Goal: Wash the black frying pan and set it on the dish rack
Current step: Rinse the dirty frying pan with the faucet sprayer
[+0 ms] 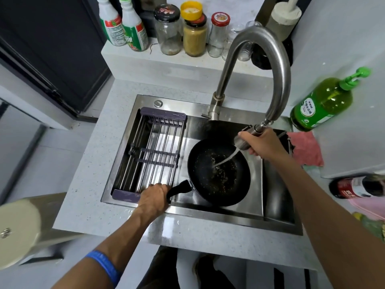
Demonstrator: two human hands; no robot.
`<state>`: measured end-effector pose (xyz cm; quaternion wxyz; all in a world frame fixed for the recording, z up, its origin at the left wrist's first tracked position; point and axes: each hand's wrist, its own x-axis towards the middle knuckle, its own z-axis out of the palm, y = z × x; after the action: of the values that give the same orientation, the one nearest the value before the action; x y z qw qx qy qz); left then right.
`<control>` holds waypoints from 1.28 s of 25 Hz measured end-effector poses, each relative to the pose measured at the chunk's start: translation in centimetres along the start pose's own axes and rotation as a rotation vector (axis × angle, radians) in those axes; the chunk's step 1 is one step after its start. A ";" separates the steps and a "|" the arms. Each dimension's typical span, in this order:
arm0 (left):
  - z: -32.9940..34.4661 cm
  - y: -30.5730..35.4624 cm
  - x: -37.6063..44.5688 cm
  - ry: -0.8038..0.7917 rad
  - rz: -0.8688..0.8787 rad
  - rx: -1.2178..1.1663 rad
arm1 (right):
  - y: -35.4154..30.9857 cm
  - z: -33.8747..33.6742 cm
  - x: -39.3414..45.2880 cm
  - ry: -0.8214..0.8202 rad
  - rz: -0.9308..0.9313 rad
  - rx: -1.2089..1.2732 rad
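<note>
Fingers of the left hand grip the round black frying pan by its handle; right hand fingers wrap the steel spray head, water streaming into the pan.

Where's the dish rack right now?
The dish rack spans the left side of the sink, beside the frying pan, just beyond the left hand.

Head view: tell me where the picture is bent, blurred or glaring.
Head view: wide-angle bending bows the counter edges and leans the green soap bottle; the white lid at lower left is smeared with blur; soft glare lies on the steel sink rim; the frying pan, left hand and right hand on the sprayer head stay sharp.
</note>
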<state>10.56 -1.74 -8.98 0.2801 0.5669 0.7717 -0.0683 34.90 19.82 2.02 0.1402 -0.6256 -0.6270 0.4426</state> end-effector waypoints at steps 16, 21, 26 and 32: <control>2.0 -2.5 1.2 -0.067 -0.035 -0.149 | 0.3 1.1 0.9 -0.069 -0.066 0.062; 1.6 -2.2 1.0 -0.101 -0.045 -0.140 | 1.0 0.8 1.6 -0.085 -0.012 0.019; 1.3 -2.4 1.3 -0.149 -0.095 -0.216 | 2.5 1.7 1.3 -0.216 0.020 -0.036; 0.8 -2.2 1.2 -0.157 -0.097 -0.219 | 3.7 1.7 0.7 -0.223 0.005 -0.010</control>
<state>8.59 -1.86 -10.76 0.3961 0.4878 0.7768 -0.0412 35.99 19.19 -1.88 0.0654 -0.5747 -0.6394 0.5065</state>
